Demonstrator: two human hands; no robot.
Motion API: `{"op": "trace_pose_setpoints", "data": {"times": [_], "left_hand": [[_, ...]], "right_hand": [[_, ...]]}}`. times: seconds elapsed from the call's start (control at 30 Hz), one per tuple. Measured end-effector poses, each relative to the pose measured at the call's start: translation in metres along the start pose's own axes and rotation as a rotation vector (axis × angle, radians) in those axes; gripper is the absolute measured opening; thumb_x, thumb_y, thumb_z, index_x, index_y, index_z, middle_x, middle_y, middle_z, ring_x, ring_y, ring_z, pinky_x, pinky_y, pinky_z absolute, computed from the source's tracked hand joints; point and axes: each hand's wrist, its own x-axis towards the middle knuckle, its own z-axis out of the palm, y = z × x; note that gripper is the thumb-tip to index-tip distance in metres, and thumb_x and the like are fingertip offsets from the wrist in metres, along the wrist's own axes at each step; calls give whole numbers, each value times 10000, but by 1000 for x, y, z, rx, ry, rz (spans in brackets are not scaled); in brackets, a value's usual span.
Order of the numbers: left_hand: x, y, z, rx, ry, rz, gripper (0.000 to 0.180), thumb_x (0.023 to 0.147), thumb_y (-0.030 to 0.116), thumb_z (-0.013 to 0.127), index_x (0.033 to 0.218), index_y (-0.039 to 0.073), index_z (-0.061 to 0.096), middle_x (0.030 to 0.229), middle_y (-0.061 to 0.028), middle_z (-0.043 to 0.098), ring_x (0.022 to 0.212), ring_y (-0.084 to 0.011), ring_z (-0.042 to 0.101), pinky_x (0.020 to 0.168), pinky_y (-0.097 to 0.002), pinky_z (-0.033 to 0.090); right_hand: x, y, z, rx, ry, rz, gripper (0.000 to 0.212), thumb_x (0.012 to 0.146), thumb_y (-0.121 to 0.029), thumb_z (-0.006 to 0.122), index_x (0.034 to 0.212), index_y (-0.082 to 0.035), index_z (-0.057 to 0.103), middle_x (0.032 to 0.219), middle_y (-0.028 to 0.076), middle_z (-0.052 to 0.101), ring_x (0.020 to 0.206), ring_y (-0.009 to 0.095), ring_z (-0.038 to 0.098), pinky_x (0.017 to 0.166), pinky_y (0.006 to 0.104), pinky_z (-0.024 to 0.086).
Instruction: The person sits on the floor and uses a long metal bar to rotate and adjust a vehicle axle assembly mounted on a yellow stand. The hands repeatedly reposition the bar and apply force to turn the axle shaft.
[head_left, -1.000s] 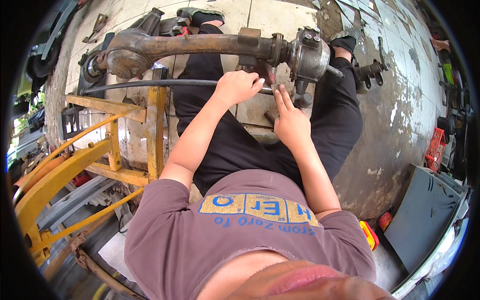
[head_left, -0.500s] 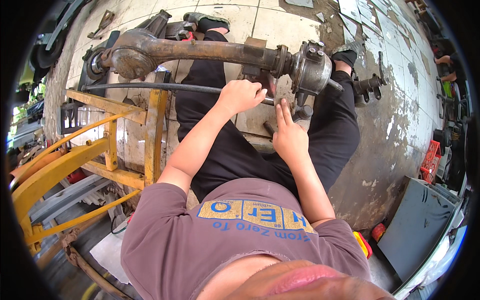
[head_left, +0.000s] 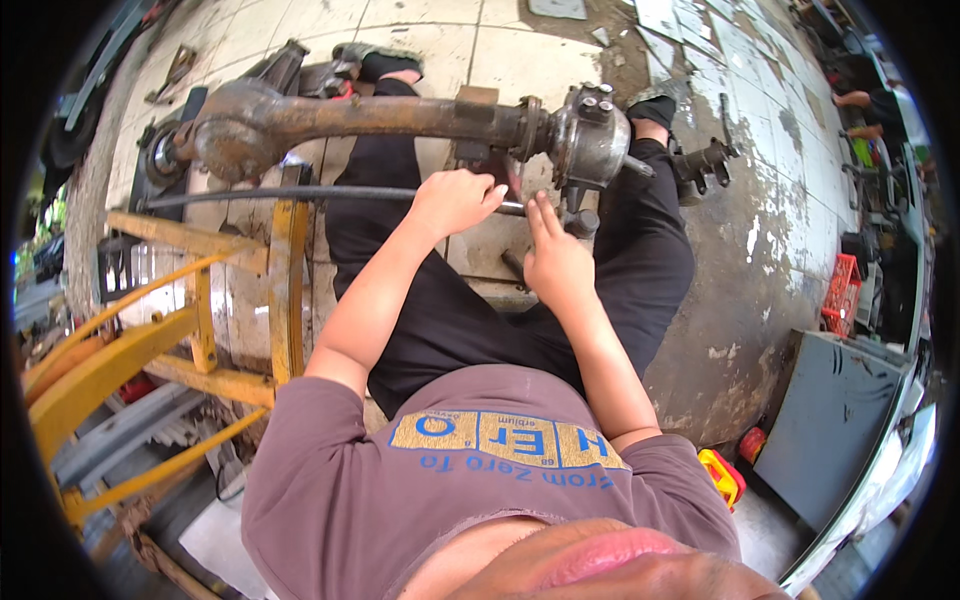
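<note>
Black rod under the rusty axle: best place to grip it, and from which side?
Grip the black rod on its bare mid-span, left of the left hand, which is closed on its right end. It lies roughly level below the rusty axle, so probably come from the near side: axle above, yellow stand at its left part. The right hand sits by the hub.
</note>
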Motion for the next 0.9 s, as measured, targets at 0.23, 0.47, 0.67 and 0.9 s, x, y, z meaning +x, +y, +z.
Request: {"op": "trace_pose_setpoints", "data": {"times": [0.23,0.47,0.67,0.9], "left_hand": [[3,-3,-1,-21,-48,19,516,1162,517,502,1055,89,770,965,-222,809,972,-446,787,883,-586,620],[-2,1,2,-24,-61,49,507,1169,499,502,1010,78,736,931,-220,796,963,-449,779,880,-584,608],[-1,1,0,-27,-38,37,523,1167,514,505,990,78,734,921,-217,793,946,-452,778,869,-593,606],[3,-3,3,-11,11,57,518,1162,517,514,992,81,735,929,-222,793,941,-458,776,865,-593,609]], "right_hand": [[7,-8,-2,44,-63,71,806,875,-112,679,1658,-41,501,1781,137,472,996,381,805,855,522,650],[2,-9,-5,19,-115,122,848,882,-132,701,1695,-58,469,1812,126,429,979,364,807,847,499,655],[-7,-1,6,18,-43,48,863,882,-125,688,1707,-49,451,1819,132,419,949,366,809,829,495,659],[-12,-15,-7,2,-111,115,833,874,-100,671,1684,-56,481,1796,139,455,958,381,810,831,518,655]]}}
